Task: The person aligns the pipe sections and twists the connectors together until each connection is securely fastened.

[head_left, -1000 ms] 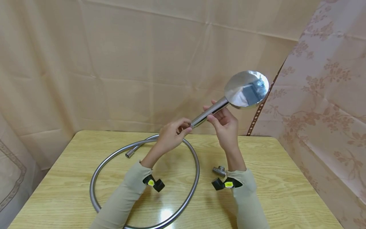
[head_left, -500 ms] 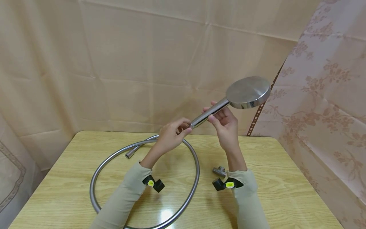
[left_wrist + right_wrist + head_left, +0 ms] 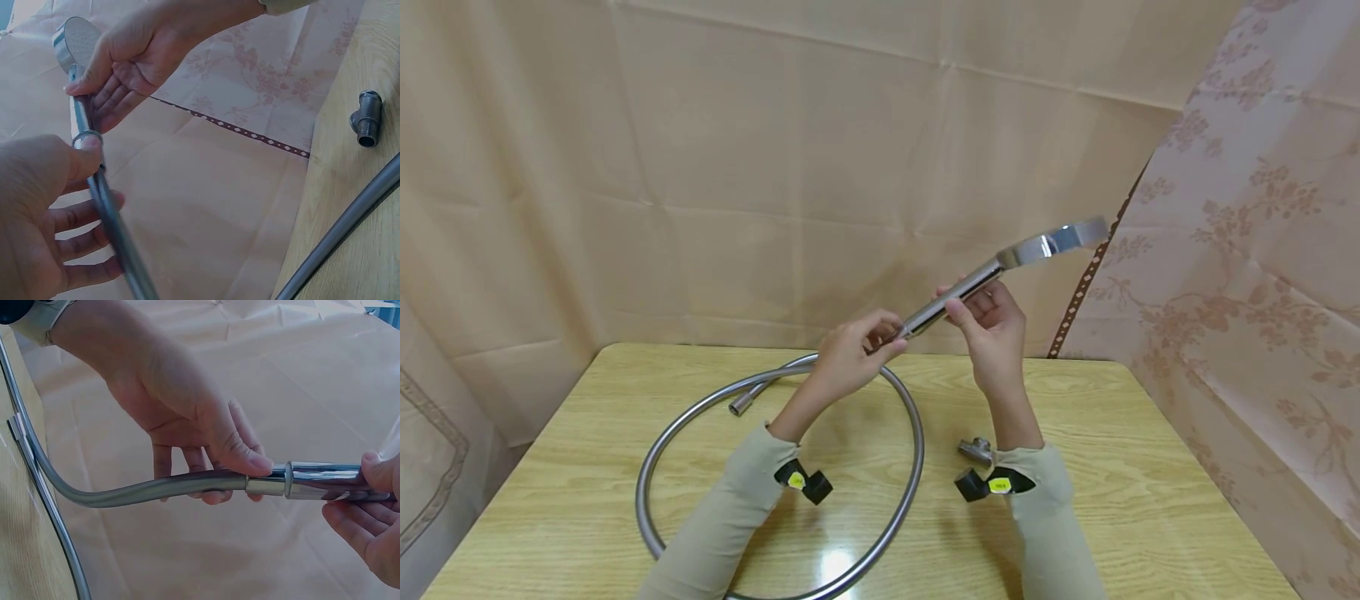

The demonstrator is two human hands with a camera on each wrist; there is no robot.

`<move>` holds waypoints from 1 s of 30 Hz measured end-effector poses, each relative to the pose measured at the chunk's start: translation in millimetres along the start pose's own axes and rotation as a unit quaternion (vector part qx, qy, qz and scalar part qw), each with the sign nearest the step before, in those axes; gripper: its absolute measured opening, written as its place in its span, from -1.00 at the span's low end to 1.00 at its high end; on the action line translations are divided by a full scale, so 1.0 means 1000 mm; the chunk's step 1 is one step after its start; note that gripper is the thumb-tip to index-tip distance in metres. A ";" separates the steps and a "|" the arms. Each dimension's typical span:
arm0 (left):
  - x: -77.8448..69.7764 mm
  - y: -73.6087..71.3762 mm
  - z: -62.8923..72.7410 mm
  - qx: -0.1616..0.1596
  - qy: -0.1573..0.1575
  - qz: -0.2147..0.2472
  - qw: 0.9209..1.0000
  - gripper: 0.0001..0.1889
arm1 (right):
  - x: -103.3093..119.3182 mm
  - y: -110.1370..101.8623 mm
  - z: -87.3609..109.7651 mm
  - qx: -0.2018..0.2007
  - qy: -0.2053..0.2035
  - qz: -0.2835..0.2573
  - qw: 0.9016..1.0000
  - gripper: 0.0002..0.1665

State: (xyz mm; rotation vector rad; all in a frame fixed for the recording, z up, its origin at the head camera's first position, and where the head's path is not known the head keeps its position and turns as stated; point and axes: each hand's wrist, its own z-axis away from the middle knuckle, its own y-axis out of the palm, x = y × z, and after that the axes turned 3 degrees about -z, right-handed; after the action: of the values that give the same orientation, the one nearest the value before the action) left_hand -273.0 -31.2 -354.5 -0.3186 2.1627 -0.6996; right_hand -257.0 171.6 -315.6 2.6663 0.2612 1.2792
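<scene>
A chrome hand shower (image 3: 1054,242) is held up over the back edge of the table, its round head seen edge-on at upper right. My right hand (image 3: 997,346) grips the shower's handle between thumb and fingers. At the handle's lower end, my left hand (image 3: 848,357) pinches the metal hose nut (image 3: 265,485), thumb on top. In the right wrist view the nut sits in line with the handle, right at its end. From the nut the grey metal shower hose (image 3: 131,492) runs behind the left fingers and bends down to the table.
The hose lies in a large loop on the wooden table (image 3: 1120,467), its free end connector (image 3: 741,405) at back left. A small metal tee fitting (image 3: 975,450) lies beside the right wrist. Beige cloth (image 3: 737,167) hangs behind, floral cloth (image 3: 1255,275) at right.
The shower head has turned about its handle's axis, from its shiny round face showing to edge-on. Both hands have stayed in nearly the same place; hose loop and fitting lie still.
</scene>
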 end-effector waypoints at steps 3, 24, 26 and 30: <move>-0.001 0.000 0.000 0.018 -0.002 0.003 1.000 -0.81 | -0.001 0.000 0.000 -0.016 0.005 0.004 1.000 -0.76; 0.000 -0.001 0.001 0.016 -0.017 0.001 1.000 -0.79 | -0.003 0.004 0.000 -0.048 -0.015 0.018 0.999 -0.67; 0.000 -0.001 0.001 0.022 -0.021 0.001 1.000 -0.79 | -0.004 0.003 0.000 -0.046 -0.015 0.017 0.999 -0.68; -0.001 0.000 0.000 0.021 -0.018 0.005 1.000 -0.82 | -0.002 0.002 0.000 -0.029 -0.013 0.013 0.999 -0.69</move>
State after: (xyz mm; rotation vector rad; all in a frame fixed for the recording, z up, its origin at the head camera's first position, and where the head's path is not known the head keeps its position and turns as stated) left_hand -272.6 -31.1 -353.5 -0.2960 2.1112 -0.7281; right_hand -257.8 169.2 -317.0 2.6447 0.1827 1.2389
